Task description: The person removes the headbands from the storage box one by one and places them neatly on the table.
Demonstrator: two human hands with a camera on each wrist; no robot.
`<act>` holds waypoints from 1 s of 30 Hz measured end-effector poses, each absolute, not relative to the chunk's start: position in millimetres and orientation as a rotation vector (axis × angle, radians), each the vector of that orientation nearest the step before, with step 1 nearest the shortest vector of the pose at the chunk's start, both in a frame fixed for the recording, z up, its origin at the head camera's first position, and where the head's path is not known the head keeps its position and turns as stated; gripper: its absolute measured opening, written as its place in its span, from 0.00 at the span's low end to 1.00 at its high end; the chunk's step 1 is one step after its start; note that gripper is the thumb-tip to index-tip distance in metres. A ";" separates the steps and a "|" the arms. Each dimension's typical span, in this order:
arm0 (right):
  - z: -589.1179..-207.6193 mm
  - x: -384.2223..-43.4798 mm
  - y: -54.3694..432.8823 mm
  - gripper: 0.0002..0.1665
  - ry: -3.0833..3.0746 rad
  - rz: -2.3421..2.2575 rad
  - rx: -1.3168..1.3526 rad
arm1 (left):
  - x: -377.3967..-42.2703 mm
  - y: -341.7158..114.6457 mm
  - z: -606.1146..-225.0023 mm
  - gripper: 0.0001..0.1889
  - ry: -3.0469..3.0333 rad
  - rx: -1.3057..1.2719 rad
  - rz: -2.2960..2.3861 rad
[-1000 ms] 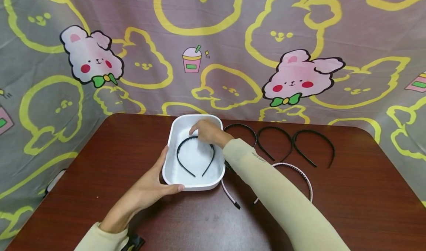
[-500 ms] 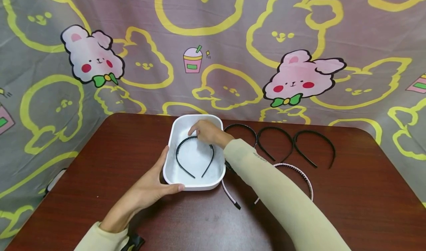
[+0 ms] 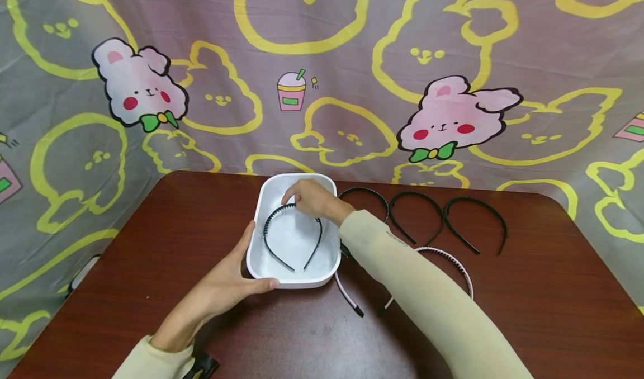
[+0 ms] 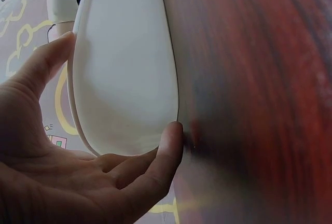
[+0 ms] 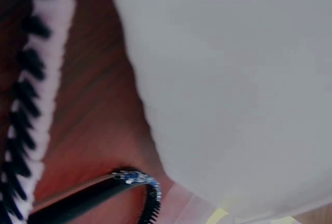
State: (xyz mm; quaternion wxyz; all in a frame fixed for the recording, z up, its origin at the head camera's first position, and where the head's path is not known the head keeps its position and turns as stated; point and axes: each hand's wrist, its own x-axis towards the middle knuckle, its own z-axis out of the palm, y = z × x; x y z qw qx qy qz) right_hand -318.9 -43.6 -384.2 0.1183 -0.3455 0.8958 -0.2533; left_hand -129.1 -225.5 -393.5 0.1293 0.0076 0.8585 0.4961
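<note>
My left hand [image 3: 228, 284] grips the white basin [image 3: 294, 283] at its near left corner, thumb on the front edge and fingers along the left side. In the left wrist view, the fingers [image 4: 168, 143] curl under the basin's outer wall [image 4: 124, 68]. Inside the basin lies a thin black toothed headband [image 3: 265, 235], tips toward me. My right hand [image 3: 313, 197] reaches over the right rim and pinches this headband at the top of its arch; the fingertips are partly hidden behind the hand. The basin's wall [image 5: 223, 79] fills most of the right wrist view, without the hand.
Right of the basin lie black headbands, one beside the basin [image 3: 363, 189], one in the middle [image 3: 416, 193], one farther right [image 3: 475, 199]. Nearer me are a pale pink headband [image 3: 455, 261] and another pink leg [image 3: 347, 295], partly covered by my right sleeve [image 3: 422, 301]. A patterned cloth [image 3: 342, 71] hangs behind the table [image 3: 151, 245].
The headband in the basin has shifted slightly left, with my right hand moving a little the same way. My left hand and the basin have stayed put.
</note>
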 end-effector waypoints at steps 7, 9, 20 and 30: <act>-369.5 -315.3 -40.3 0.28 2.611 -0.754 -0.999 | -128.4 -225.5 -393.8 0.70 2.495 0.027 1.450; -364.1 -313.4 -37.4 0.27 2.607 -0.781 -0.977 | -128.2 -225.8 -394.2 0.69 2.498 0.029 1.448; -347.8 -311.2 -13.0 0.23 2.530 -1.017 -0.888 | -128.6 -227.3 -395.6 0.69 2.500 0.050 1.462; -338.1 -311.1 8.1 0.22 2.538 -1.035 -0.867 | -128.9 -226.7 -395.0 0.70 2.496 0.033 1.447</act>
